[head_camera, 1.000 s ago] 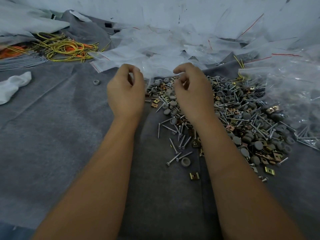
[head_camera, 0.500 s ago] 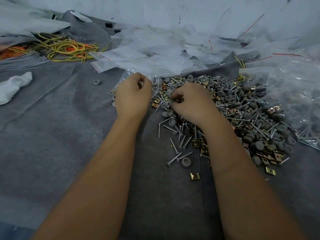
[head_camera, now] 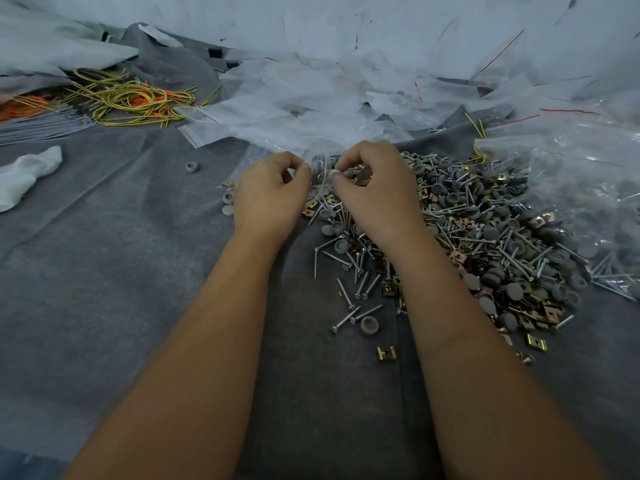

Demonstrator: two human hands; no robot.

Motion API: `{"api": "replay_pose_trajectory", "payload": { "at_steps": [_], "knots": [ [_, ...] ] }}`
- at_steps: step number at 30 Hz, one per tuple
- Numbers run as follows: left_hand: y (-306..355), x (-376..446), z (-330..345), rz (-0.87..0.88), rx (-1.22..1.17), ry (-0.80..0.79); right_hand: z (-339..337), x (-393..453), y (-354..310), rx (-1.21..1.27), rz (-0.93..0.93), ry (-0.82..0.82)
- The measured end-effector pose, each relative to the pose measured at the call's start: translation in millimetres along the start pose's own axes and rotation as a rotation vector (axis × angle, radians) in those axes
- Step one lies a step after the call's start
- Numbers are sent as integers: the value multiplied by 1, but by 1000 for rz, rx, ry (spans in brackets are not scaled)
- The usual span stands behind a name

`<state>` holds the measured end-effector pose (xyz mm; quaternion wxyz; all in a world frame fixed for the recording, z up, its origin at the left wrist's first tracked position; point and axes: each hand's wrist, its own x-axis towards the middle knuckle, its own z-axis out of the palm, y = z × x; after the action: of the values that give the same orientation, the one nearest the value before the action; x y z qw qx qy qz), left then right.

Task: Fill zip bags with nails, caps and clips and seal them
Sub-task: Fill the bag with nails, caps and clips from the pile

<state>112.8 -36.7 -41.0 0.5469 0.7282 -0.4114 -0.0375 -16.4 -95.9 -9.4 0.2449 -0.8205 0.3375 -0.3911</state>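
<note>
My left hand (head_camera: 270,192) pinches the rim of a clear zip bag (head_camera: 320,157), which lies on the grey felt with a few caps and a clip showing through it to the left of that hand. My right hand (head_camera: 375,195) is curled over the bag's mouth and pinches a small grey cap (head_camera: 334,174) between thumb and fingertips. A wide pile of nails, grey caps and brass clips (head_camera: 485,244) spreads under and to the right of my right hand. Stray nails (head_camera: 360,292) and a clip (head_camera: 386,353) lie nearer me.
A heap of empty zip bags (head_camera: 329,95) covers the back. Filled bags (head_camera: 588,202) lie at the right. Yellow and orange wires (head_camera: 131,98), a white cloth (head_camera: 24,174) and a loose grey ring (head_camera: 192,167) sit to the left on the grey felt (head_camera: 104,271).
Both hands came down from the bag heap with a bag in the left. The right hand dipped into the pile, then rose to the bag's mouth with a small piece.
</note>
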Motion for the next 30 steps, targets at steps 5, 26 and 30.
{"api": "replay_pose_trajectory", "payload": {
  "at_steps": [5,26,30],
  "knots": [
    [2,-4,1,66,-66,-8,11,-4,0,30,-65,9],
    [9,-8,0,314,68,115,14,-6,-7,-498,-217,-69],
    [9,-8,0,290,78,-2,15,-7,-4,-476,-207,-96]
  ]
}}
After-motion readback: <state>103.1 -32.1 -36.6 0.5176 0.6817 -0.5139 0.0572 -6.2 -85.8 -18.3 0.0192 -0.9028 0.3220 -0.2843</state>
